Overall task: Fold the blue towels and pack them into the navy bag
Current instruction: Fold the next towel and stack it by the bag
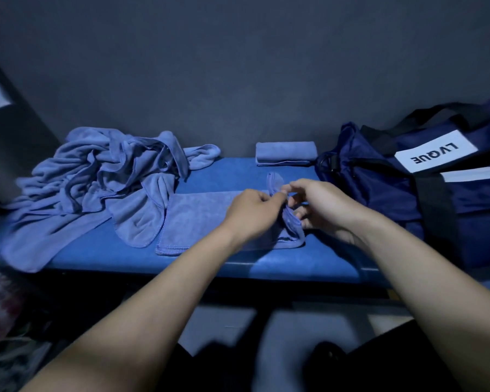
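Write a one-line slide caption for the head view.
Both hands, left hand and right hand, pinch a blue towel on the blue bench, beside a crumpled pile and navy bag.

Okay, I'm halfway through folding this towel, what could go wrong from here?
1. Both hands, left hand and right hand, pinch one bunched end of the half-folded towel; pulling may drag the flat part askew.
2. The unfolded towel pile overlaps its left edge and could snag.
3. The pile's lower edge droops over the blue bench front and might slide off.
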